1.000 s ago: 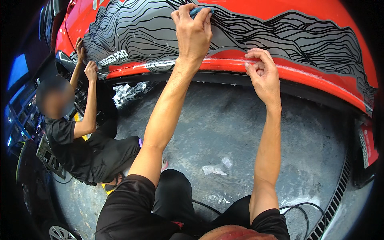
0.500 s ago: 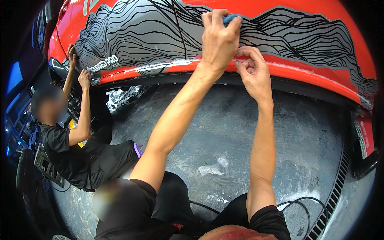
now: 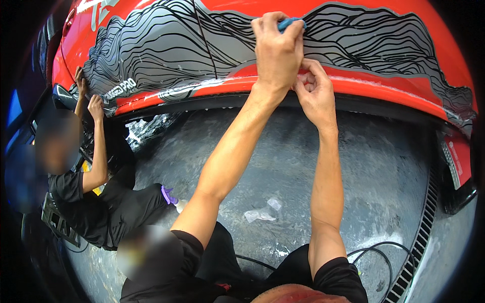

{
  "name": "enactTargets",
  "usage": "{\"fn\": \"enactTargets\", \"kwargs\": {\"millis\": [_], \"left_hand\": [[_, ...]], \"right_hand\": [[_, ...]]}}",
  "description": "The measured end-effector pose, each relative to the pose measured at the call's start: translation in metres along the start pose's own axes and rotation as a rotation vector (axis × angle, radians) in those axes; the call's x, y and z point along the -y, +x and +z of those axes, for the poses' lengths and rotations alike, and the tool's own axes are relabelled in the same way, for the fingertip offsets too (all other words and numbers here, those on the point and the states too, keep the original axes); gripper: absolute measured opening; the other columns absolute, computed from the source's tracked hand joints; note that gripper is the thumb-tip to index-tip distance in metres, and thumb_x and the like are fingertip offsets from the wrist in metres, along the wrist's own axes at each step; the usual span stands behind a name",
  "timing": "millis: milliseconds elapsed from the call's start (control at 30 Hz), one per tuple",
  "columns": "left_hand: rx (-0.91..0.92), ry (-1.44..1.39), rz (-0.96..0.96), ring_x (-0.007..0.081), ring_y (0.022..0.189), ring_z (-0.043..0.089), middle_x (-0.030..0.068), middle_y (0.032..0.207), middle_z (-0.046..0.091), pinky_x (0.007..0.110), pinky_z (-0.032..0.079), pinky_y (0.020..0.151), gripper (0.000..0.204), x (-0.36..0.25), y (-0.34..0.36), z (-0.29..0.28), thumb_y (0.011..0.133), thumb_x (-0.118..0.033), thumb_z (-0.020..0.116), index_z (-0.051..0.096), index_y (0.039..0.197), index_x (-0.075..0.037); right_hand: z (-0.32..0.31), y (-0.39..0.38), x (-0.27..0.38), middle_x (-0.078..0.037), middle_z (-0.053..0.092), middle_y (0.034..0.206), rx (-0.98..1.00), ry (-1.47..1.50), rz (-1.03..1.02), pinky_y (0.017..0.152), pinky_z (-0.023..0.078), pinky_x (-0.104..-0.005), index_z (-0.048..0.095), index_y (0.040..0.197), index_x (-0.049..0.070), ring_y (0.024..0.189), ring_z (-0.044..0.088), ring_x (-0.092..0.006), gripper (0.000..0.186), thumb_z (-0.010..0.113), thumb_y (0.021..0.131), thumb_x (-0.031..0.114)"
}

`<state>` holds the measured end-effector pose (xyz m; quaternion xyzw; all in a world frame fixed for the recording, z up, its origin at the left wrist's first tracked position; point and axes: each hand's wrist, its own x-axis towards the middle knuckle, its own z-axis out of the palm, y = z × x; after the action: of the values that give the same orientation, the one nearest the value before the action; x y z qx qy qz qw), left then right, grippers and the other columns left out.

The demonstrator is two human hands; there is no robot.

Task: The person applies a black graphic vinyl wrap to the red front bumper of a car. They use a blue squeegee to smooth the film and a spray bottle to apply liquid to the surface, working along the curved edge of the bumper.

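Observation:
My left hand (image 3: 276, 53) grips a blue squeegee (image 3: 290, 24), most of it hidden behind the fingers. It is up against a grey decal (image 3: 364, 43) with black wavy lines, on the side of a red car (image 3: 399, 83). Just below and to the right, my right hand (image 3: 317, 96) is at the car's lower sill with thumb and fingers drawn together in a pinch. What those fingers hold, if anything, is too small to make out. My left wrist partly covers the panel beside it.
At the left a co-worker (image 3: 76, 197) in black sits low, both hands on the decal's far left end. A purple-topped spray bottle (image 3: 169, 196) stands by their knee. Crumpled clear film (image 3: 260, 215) lies on the grey floor. A black cable (image 3: 384, 247) and drain grate (image 3: 422, 232) are at right.
The view has shifted a little, so the car and co-worker appear further left. My left hand keeps the squeegee against the decal; my right hand has moved slightly closer to my left wrist.

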<state>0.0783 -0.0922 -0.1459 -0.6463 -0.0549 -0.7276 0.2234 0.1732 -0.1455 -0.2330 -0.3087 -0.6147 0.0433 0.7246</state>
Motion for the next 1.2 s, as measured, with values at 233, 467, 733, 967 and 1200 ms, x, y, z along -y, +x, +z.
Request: {"fn": "enactTargets", "kwargs": {"millis": [233, 467, 733, 967, 1200], "left_hand": [[0.090, -0.660, -0.601, 0.0171, 0.109, 0.068, 0.0108, 0.122, 0.072, 0.031, 0.056, 0.094, 0.031, -0.026, -0.036, -0.043, 0.099, -0.007, 0.077, 0.075, 0.129, 0.001], [-0.034, -0.737, -0.558, 0.0218, 0.132, 0.063, 0.0150, 0.142, 0.068, 0.034, 0.053, 0.111, 0.027, -0.029, -0.061, -0.048, 0.110, -0.006, 0.061, 0.070, 0.133, 0.004], [0.191, -0.724, -0.467, 0.0340, 0.163, 0.026, 0.0154, 0.170, 0.042, 0.046, 0.029, 0.130, 0.045, -0.014, -0.079, -0.063, 0.110, -0.008, 0.060, 0.057, 0.154, -0.003], [0.117, -0.478, -0.447, 0.0298, 0.153, 0.047, 0.0129, 0.152, 0.064, 0.044, 0.036, 0.126, 0.027, 0.042, -0.077, -0.093, 0.107, -0.011, 0.065, 0.076, 0.131, -0.006], [-0.177, -0.303, -0.531, 0.0195, 0.112, 0.066, 0.0081, 0.116, 0.073, 0.032, 0.052, 0.095, 0.018, 0.084, -0.097, -0.102, 0.104, -0.004, 0.066, 0.078, 0.118, -0.002]], "right_hand": [[0.011, 0.001, 0.018, -0.009, 0.067, 0.134, -0.027, 0.521, 0.066, 0.083, 0.062, -0.0283, 0.059, 0.143, 0.004, 0.116, 0.068, -0.0157, 0.033, 0.058, 0.113, 0.019], [0.039, -0.002, 0.026, -0.008, 0.072, 0.129, -0.037, 0.475, -0.053, 0.100, 0.058, -0.0297, 0.065, 0.142, 0.001, 0.113, 0.067, -0.0126, 0.035, 0.066, 0.107, 0.007], [0.047, -0.005, 0.022, -0.012, 0.072, 0.119, -0.193, 0.548, 0.086, 0.081, 0.062, -0.0289, 0.052, 0.132, 0.004, 0.101, 0.070, -0.0134, 0.027, 0.064, 0.110, 0.014], [-0.009, 0.014, 0.062, -0.014, 0.070, 0.115, -0.478, 0.308, -0.030, 0.081, 0.066, -0.0458, 0.054, 0.126, 0.007, 0.106, 0.072, -0.0247, 0.027, 0.067, 0.109, 0.024], [-0.047, 0.066, 0.070, -0.007, 0.066, 0.108, -0.614, -0.844, -0.509, 0.079, 0.051, -0.0313, 0.068, 0.116, 0.001, 0.090, 0.061, -0.0148, 0.022, 0.072, 0.105, 0.020]]}}
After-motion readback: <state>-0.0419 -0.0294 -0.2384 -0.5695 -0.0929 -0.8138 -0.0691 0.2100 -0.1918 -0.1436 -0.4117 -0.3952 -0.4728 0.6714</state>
